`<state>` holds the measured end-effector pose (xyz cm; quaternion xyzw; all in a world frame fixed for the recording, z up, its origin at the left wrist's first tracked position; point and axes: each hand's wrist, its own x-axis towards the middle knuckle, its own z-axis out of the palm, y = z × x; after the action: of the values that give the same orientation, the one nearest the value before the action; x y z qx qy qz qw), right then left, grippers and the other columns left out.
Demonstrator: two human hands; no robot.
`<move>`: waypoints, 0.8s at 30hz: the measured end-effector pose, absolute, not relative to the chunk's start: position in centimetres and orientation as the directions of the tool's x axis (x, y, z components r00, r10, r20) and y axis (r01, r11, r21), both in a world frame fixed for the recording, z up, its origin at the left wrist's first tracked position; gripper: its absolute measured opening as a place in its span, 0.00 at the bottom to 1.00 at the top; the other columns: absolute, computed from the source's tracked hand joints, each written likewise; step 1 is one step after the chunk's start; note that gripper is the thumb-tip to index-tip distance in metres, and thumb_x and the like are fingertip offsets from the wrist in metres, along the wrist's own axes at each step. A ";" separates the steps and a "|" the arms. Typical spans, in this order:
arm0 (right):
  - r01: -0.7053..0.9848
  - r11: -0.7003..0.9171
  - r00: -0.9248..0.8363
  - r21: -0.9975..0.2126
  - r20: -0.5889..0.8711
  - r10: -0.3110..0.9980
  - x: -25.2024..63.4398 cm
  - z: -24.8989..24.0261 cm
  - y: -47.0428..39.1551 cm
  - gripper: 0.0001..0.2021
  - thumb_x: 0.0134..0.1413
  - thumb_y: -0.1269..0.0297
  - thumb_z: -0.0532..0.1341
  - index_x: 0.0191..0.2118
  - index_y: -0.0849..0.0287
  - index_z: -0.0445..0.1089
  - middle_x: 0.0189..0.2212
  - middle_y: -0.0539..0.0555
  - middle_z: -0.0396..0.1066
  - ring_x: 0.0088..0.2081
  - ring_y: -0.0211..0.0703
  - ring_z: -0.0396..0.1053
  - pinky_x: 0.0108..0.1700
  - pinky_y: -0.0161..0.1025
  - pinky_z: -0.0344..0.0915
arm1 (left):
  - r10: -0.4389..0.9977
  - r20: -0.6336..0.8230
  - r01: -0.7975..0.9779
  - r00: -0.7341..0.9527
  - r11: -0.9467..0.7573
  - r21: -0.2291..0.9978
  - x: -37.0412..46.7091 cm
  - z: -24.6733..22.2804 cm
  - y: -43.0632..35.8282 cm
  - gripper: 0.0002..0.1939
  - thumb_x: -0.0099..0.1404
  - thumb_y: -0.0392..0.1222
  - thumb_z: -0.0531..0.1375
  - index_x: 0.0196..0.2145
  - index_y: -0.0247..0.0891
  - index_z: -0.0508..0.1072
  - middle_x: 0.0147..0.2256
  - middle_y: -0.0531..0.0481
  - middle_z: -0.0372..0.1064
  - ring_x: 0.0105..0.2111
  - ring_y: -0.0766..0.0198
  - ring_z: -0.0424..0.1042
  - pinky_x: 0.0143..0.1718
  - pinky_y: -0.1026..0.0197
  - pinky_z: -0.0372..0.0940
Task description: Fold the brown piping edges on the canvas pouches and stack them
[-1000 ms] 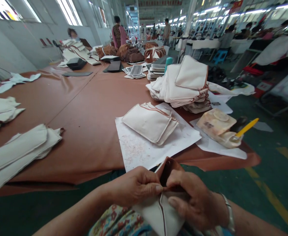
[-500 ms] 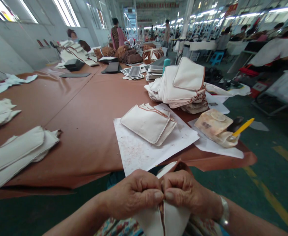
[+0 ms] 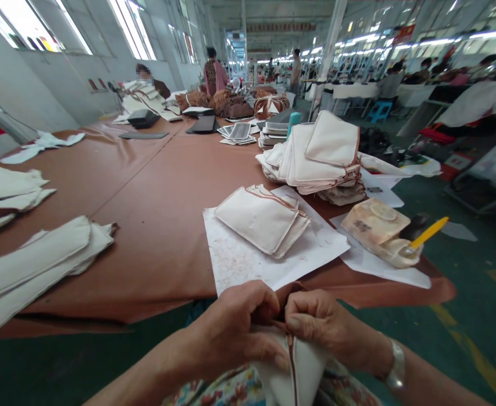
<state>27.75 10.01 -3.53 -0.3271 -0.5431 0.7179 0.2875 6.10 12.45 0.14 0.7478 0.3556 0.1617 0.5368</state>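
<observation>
Over my lap I hold an off-white leather panel [image 3: 309, 363] with a brown seam or opening down its middle and a brown edge at the top. My left hand [image 3: 242, 327] grips its left side, thumb on the front and fingers curled behind. Fingers bent into a pinch, my right hand [image 3: 326, 321] is closed on the upper edge beside the brown line. Just beyond both hands, a small stack of off-white panels with brown edges [image 3: 258, 220] lies on a white paper sheet [image 3: 239, 268].
The table [image 3: 146, 225] has a brown cover. A taller panel pile [image 3: 315, 152] stands behind the small stack. At right sits a cut plastic container [image 3: 375, 223] with a yellow-handled tool [image 3: 429, 232]. Long off-white pieces [image 3: 40, 259] lie at left. Several people work farther back.
My left hand has spread, its thumb sliding lower on the panel, while my right hand keeps its pinch. The fingertips no longer meet. The view has tilted up and turned slightly left.
</observation>
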 end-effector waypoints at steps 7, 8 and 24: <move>-0.051 -0.344 -0.534 -0.938 -0.265 0.803 28.2 -4.1 9.1 0.21 0.58 0.47 0.62 0.29 0.64 0.64 0.23 0.47 0.57 0.24 0.31 0.49 0.25 0.31 0.46 | 0.729 0.187 0.305 0.659 -0.486 0.819 5.1 -0.9 11.7 0.09 0.60 0.26 0.59 0.35 0.37 0.66 0.34 0.53 0.61 0.33 0.68 0.62 0.34 0.67 0.59; -0.044 -0.350 -0.533 -0.936 -0.274 0.800 28.2 -4.2 9.1 0.21 0.59 0.48 0.62 0.29 0.64 0.65 0.23 0.47 0.58 0.24 0.32 0.50 0.25 0.31 0.46 | 0.711 0.218 0.308 0.669 -0.531 0.789 5.2 -1.0 11.6 0.08 0.61 0.26 0.57 0.35 0.36 0.67 0.35 0.52 0.62 0.33 0.68 0.62 0.34 0.67 0.60; -0.096 -0.433 -0.493 -0.896 -0.335 0.803 27.7 -5.3 8.4 0.21 0.54 0.49 0.66 0.34 0.68 0.75 0.25 0.51 0.65 0.25 0.33 0.56 0.26 0.32 0.51 | 0.516 0.206 0.498 0.831 -0.856 0.136 6.7 -2.3 10.3 0.07 0.70 0.34 0.53 0.32 0.38 0.66 0.29 0.52 0.63 0.31 0.62 0.63 0.32 0.59 0.58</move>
<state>27.67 8.44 -5.27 -0.4030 -0.4385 0.7443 0.3021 6.69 10.30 -2.33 0.9562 0.2652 0.1181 0.0383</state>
